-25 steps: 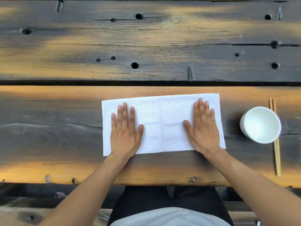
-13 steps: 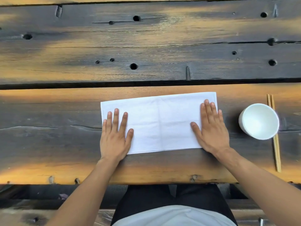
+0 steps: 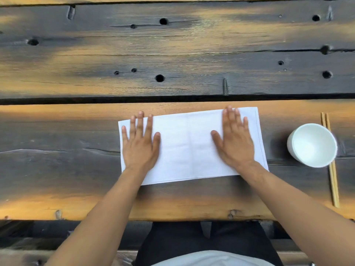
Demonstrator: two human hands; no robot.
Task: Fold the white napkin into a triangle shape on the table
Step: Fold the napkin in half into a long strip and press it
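The white rectangular cloth napkin (image 3: 192,146) lies flat on the near plank of the dark, weathered wooden counter (image 3: 57,169), directly in front of the person and slightly skewed, its right end sitting a little farther away than its left. It reads as a long rectangle with a faint vertical crease down its middle and a stitched hem along the right edge, so I judge that no diagonal fold has been made: the triangle is not yet begun, and what shows is a smoothing or flattening stage.

The left hand (image 3: 141,144) rests palm down on the left part of the napkin with fingers straight and slightly spread, fingertips reaching past the far edge onto the wood. The right hand (image 3: 235,141) lies likewise flat and extended on the right part, its fingertips at the far edge. Neither hand grips or pinches anything.

What is left, by my reckoning, is nearly the whole task: lifting a corner, carrying it across to form the slanted edge, and pressing the crease.

To the right, well apart from the napkin, stands a white round bowl (image 3: 312,144), and just beside it, partly under its far side, lies a pair of light wooden chopsticks (image 3: 333,183). Neither seems to obstruct a fold. The counter has knot holes and a dark gap between planks beyond the napkin.
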